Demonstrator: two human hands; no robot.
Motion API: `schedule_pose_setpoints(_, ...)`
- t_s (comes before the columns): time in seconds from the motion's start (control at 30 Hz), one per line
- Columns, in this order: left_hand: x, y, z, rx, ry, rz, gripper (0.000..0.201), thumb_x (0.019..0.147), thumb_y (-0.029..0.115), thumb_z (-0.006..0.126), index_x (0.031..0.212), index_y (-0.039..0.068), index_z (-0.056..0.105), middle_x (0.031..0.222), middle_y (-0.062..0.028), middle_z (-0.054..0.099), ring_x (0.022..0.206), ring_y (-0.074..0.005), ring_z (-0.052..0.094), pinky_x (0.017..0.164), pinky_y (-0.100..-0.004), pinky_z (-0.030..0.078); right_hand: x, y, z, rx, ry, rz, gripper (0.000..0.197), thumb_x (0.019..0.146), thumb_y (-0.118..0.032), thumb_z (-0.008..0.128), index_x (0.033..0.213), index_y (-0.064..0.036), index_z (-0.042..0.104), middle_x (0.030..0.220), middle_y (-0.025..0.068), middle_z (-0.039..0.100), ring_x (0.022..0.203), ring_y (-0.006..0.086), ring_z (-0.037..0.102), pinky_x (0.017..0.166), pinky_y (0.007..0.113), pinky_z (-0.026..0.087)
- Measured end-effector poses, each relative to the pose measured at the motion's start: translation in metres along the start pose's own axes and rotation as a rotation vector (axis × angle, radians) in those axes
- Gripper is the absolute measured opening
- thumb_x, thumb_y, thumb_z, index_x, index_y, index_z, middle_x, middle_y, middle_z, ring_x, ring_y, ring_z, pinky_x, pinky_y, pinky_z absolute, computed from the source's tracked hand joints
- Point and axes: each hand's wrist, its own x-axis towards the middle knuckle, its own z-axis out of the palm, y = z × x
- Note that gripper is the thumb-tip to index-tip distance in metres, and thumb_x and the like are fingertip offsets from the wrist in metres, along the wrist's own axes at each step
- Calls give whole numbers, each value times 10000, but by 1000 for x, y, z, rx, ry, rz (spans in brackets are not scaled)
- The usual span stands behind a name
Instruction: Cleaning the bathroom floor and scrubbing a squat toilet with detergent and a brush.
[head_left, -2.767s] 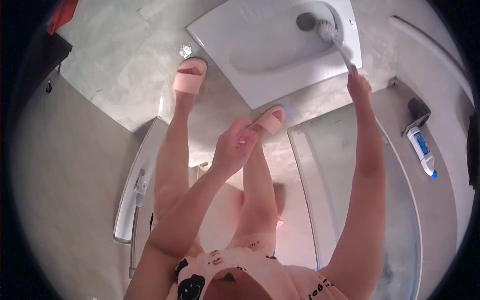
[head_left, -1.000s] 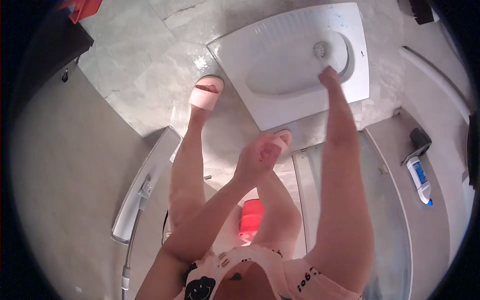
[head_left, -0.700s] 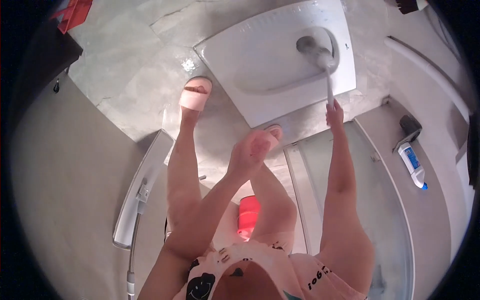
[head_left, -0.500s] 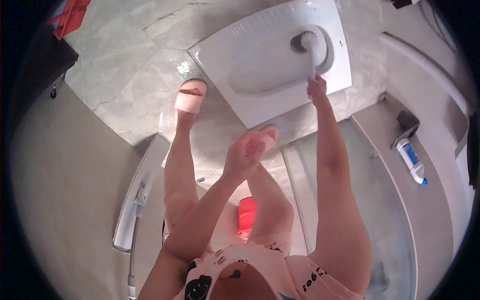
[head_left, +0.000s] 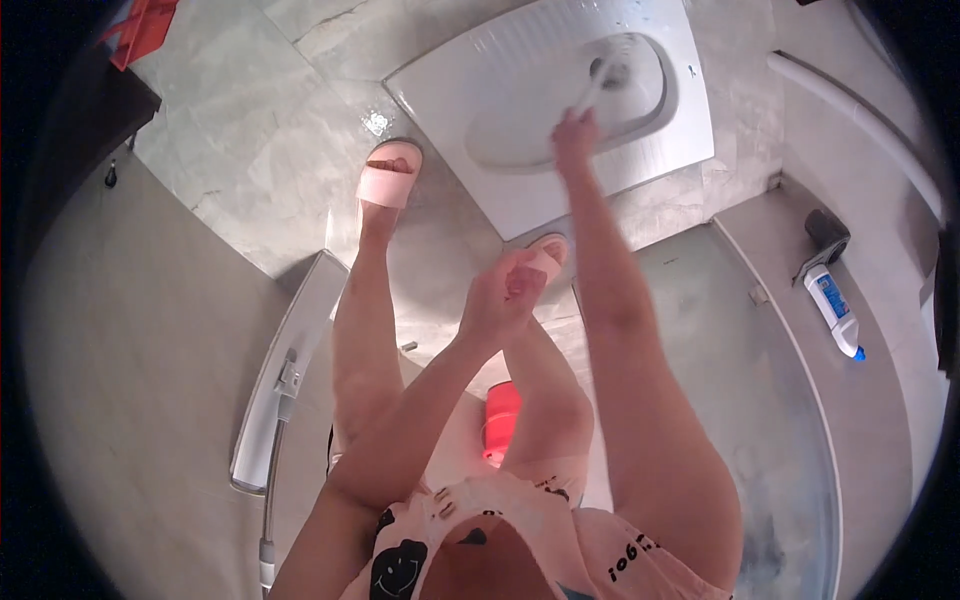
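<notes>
My right hand (head_left: 576,137) is closed round the white handle of a toilet brush (head_left: 596,88). The brush slants away to the right, and its blurred head is at the far end of the basin beside the dark drain hole (head_left: 612,72). Beneath it lies a white squat toilet (head_left: 480,95) set in the floor, with a ribbed surface at its edge. My left hand (head_left: 500,300) is curled into a loose fist above my right foot, apart from the toilet, with nothing visible in it.
Pink slippers (head_left: 385,187) are on my feet on the wet grey tiles. A red container (head_left: 500,420) stands behind my right leg. On the ledge at right lie a white bottle with a blue cap (head_left: 832,310) and a dark object (head_left: 826,235). A white pipe (head_left: 850,130) runs along the wall.
My right hand has moved left and a little farther away with the brush. The brush handle now slants, and its head has shifted from the drain toward the basin's far rim.
</notes>
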Motion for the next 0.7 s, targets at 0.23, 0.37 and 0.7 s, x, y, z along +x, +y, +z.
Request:
schedule_pose_setpoints(0.23,-3,-2,3,179,-22,-19,273,793,175,591,1011,20,537,809,-104,636,751,-177,620,664,-297,477,-180,73,-66,-635,-597,-309,648,788,-121,500,1339,-73,163,758,257,579,699,422,574,607,480,445)
schedule_pose_setpoints(0.37,-5,-5,-3,129,10,-20,291,793,199,596,1015,22,536,831,-116,634,767,-177,618,671,-292,474,-118,57,-159,-1261,-709,-63,618,798,-186,489,1345,-150,202,702,188,596,666,352,597,598,458,474)
schedule_pose_setpoints(0.7,-9,-6,-5,-1,-37,-64,299,828,108,554,1085,-24,478,879,-102,617,819,-125,581,739,-244,454,-128,56,-96,-801,-208,-215,515,812,-247,485,1284,-115,327,820,230,596,766,425,562,687,495,442)
